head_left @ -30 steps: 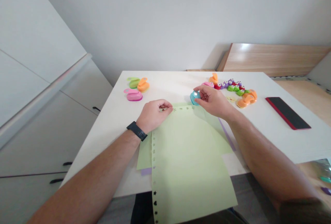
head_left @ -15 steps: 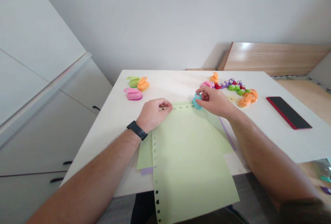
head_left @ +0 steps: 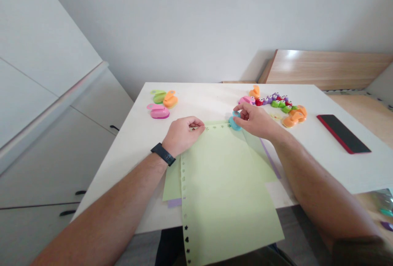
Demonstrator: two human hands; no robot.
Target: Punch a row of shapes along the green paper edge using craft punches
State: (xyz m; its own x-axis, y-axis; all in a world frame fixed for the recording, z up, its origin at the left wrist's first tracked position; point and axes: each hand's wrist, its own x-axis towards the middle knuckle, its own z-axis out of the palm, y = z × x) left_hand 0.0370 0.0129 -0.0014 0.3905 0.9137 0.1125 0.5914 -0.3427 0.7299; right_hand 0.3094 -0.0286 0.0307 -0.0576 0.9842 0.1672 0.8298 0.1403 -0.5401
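Note:
A light green sheet of paper [head_left: 227, 184] reaches from the tabletop over its near edge. Small shapes are cut along its left side and its far edge. My left hand [head_left: 184, 133], with a dark watch band on the wrist, pinches the sheet's far left corner. At the far right part of that edge, my right hand [head_left: 253, 120] grips a blue craft punch [head_left: 235, 121] between thumb and fingers. The punch sits over the paper's edge. Beneath lie another green sheet [head_left: 172, 182] and a purple sheet [head_left: 175, 203], mostly covered.
Green, orange and pink craft punches [head_left: 159, 112] stand at the back left of the white table [head_left: 123, 151]. Several small purple, red and green punches [head_left: 276, 101] and orange ones [head_left: 294, 117] are at the back right. A black-and-red flat board [head_left: 343, 133] lies on the right.
The blue punch and my right hand have shifted very slightly to the right. My left hand and the paper look the same.

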